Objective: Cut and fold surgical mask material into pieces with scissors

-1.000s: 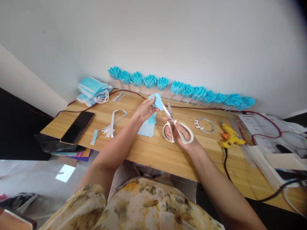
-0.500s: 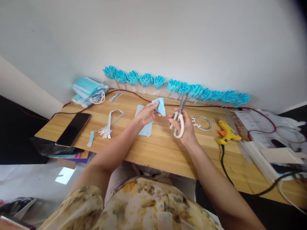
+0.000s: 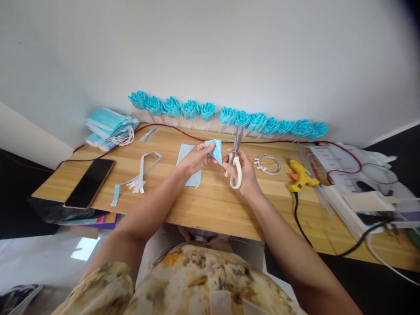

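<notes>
The left hand has a small blue piece of cloth pinched tight, with the thumb on top and the fingers under it. The piece is up above the wooden surface, between the two hands, at the tips of the left hand and to its right. It looks folded, and it gets thin toward a corner that points near and a bit to the right. I cannot tell for sure which side of it is longest. The right hand is wrapped around the white handles of the scissors, just to the right of the cloth. Its fingertips reach left to that near corner, and they seem to touch it, but it is too small to be sure. The scissors stand with their long way going from near to far. The blades point to the far side, toward the blue flowers, and are close together. So the blades run past the right side of the cloth and do not point at it. The left hand has the firm hold, and the right fingertips are nearest to the loose corner. A pale blue sheet lies on the surface, partly under the left hand.
</notes>
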Demonstrator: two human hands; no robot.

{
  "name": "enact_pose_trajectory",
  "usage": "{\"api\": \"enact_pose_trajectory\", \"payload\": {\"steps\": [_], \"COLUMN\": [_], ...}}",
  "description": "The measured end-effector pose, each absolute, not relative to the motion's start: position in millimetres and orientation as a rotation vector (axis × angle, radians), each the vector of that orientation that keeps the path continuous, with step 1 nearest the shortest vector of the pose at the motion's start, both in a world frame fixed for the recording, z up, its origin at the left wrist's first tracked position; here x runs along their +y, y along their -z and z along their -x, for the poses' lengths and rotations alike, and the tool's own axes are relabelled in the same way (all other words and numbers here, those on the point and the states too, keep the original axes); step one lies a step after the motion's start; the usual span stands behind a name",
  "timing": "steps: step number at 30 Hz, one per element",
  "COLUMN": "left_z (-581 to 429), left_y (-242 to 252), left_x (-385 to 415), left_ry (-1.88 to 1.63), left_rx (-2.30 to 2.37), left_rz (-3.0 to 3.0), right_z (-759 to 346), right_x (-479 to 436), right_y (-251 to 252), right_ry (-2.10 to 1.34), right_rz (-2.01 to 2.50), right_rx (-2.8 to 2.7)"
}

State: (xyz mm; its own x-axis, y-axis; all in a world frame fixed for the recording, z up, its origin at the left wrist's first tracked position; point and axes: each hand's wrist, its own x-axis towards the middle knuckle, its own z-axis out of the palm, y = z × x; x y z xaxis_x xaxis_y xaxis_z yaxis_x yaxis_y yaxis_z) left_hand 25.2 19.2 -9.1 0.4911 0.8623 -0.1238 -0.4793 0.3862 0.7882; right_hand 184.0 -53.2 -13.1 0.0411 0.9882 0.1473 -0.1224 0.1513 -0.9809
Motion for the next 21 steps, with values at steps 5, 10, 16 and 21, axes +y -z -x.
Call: {"api": "enact_pose_trajectory", "payload": {"steps": [5, 10, 16, 21], "left_z": [-24.9, -23.7, -23.3, -23.1], "left_y": [10.4, 11.5, 14.0, 14.7], "left_x": [19.5, 18.9, 19.7, 20.2], "left_ry": [-0.898, -0.869, -0.81, -0.776], "left_rx": [0.556, 0.527, 0.486, 0.487], "left_rz": [-0.806, -0.859, -0.874, -0.863], "right_z": [-183.7, -185.1, -186.4, -185.1], "right_x": [-54.3, -52.8, -51.6, -52.4], "right_y": [12.8, 13.9, 11.5, 13.2], "right_ry": [-1.117, -1.095, -1.076, -1.096], "right_rz": [1.044, 1.058, 1.067, 1.048], "right_rx": [-1.181, -1.166, -1.161, -1.164]}}
